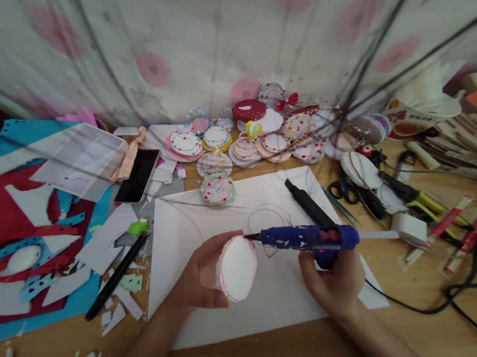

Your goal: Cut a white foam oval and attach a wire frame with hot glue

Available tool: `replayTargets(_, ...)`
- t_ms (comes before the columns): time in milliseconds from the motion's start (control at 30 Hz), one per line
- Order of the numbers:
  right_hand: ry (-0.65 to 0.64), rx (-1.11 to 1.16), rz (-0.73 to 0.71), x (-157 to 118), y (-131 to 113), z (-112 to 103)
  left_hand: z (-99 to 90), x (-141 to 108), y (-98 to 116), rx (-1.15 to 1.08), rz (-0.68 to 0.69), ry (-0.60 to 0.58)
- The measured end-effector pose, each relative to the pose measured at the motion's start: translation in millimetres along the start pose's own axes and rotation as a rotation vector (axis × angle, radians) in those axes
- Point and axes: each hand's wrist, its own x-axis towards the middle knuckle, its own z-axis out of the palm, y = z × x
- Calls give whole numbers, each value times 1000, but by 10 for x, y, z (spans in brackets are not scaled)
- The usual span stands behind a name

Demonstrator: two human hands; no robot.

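Note:
Over the white paper sheet (pixel 280 306), my left hand (pixel 200 276) grips a small white paper cup-like piece (pixel 239 268) with a pink rim by its sides, tilted so a white round face shows. My right hand (pixel 338 279) is wrapped round the handle of a blue glue gun (pixel 307 238). The gun's nozzle points left and meets, or nearly meets, the upper rim of the white piece. A pale glue stick (pixel 378 235) sticks out of the gun's back end. A loop of thin wire (pixel 268 216) lies on the sheet behind the nozzle.
Several decorated paper discs (pixel 216 138) stand along the back. Coloured scraps (pixel 21 216), a phone (pixel 138 176) and a black pen (pixel 115 277) lie left. Scissors (pixel 344 188), pliers (pixel 424 205) and a white block (pixel 409 229) lie right, by the black cord (pixel 428 310).

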Motion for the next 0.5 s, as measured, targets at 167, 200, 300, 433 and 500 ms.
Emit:
replayTargets(167, 11, -11, -16, 0, -1, 5, -4, 13, 2, 8, 31, 10)
replayTargets(200, 7, -15, -15, 1, -2, 5, -6, 16, 3, 8, 33, 8)
replayTargets(300, 6, -16, -21, 2, -1, 1, -15, 15, 4, 10, 40, 1)
replayTargets(433, 1, -17, -35, 3, 9, 1, -23, 4, -2, 1, 38, 15)
replayTargets(500, 1, -22, -46, 9, 10, -1, -25, 4, -2, -11, 32, 23)
